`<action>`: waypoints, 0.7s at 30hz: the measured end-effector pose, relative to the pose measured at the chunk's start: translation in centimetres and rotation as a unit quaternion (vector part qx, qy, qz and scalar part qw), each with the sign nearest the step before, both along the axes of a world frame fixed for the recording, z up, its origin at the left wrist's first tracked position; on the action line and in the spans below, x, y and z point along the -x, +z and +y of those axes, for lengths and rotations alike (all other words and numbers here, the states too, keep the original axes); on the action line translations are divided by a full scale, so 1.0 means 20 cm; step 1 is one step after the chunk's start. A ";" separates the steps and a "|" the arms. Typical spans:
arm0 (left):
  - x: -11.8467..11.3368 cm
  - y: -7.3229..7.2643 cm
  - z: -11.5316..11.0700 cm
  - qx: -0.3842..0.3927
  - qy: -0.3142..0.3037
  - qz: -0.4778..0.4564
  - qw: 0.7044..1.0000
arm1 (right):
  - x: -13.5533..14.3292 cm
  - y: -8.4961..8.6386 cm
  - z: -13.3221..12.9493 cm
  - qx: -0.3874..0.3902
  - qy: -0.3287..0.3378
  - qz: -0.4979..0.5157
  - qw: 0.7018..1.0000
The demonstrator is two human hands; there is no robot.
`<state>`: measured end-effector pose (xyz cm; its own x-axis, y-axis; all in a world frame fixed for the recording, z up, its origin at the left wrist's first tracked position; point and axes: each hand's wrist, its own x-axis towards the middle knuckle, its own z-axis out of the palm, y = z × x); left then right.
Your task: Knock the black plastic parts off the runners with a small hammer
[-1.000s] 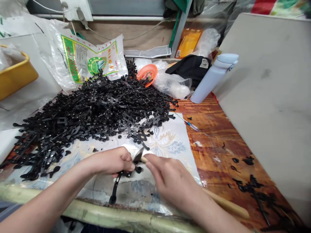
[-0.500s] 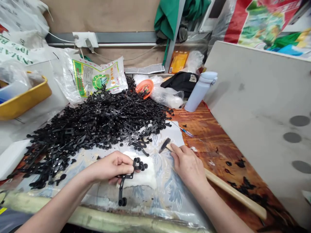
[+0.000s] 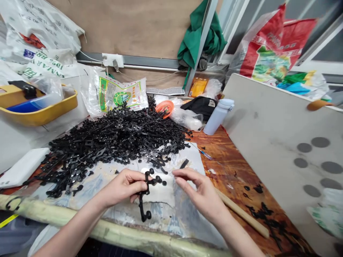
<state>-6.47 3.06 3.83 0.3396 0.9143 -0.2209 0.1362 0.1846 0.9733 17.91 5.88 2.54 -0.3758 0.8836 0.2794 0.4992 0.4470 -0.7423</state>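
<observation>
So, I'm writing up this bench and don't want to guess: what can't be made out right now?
Head view: the gripped end of the black linkage, covered by the left hand.
Head view: the middle of the hammer handle, hidden by the right hand; whether they touch is unclear.
Head view: the yellow bin's far-left side, cut off by the frame edge.
Head view: separate pieces deep in the black heap, too small and tangled.

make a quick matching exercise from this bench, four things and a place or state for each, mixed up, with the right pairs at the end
1. left hand
2. hammer
3. bottle
4. orange dish

A. pale blue, beside the black bag
B. partly hidden behind the right hand
C. at the far side of the black pile
D. gripping a black part

Pairs: 1-D, 2-B, 3-A, 4-C
</observation>
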 end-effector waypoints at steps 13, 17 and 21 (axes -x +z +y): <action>0.18 -0.11 -0.35 0.046 0.134 -0.117 0.983 | 0.43 0.06 -0.17 0.178 0.132 0.104 0.970; 0.31 -0.15 -0.54 0.082 0.223 -0.119 0.964 | 0.51 0.00 -0.19 0.152 0.183 0.029 0.971; 0.45 -0.21 -0.77 0.119 0.281 -0.099 0.947 | 0.55 -0.05 -0.17 0.114 0.239 -0.021 0.964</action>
<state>-15.56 -12.32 -0.40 -0.1293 0.8956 -0.4257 -0.2296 0.3906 0.8915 6.94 2.58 1.51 -0.7620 0.6433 0.0746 0.3085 0.4619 -0.8315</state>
